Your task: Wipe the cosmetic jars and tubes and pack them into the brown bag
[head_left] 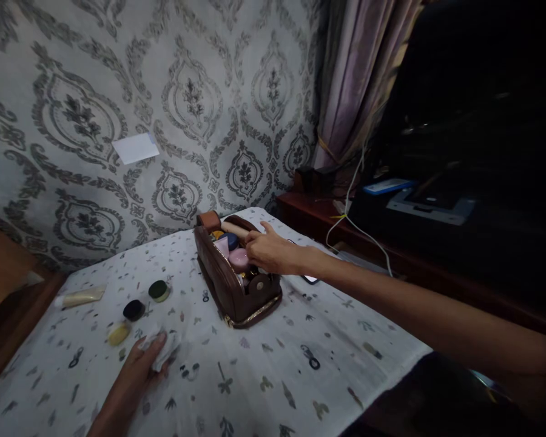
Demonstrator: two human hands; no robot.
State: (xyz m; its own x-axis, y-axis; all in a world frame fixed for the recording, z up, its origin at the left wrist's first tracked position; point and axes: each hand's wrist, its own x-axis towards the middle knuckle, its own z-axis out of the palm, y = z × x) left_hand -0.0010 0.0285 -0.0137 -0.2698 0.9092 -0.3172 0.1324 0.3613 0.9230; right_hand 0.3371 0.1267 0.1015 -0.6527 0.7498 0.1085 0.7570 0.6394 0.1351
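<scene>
A brown zip-up toiletry bag (218, 285) stands unzipped on the patterned white cloth. Packed inside are a pink round container (239, 260), a dark blue round lid (230, 241) and a beige tube-like item (235, 229). My right hand (273, 250) reaches over the bag's right side, fingers curled together close to the beige item and the pink container; what they grip is hidden. Near the front left, my left hand (148, 361) is closed around a crumpled white tissue (164, 351). Just beyond it lie a yellow jar (118, 334), a black jar (134, 310) and a dark green-lidded jar (159, 291).
A pale squeeze tube (82, 296) lies at the cloth's left. Behind the right forearm, a phone (310, 279) is partly visible. White cables (346, 212) hang by the dark red wooden furniture (300, 209) at right. A patterned wall (191, 182) borders the back.
</scene>
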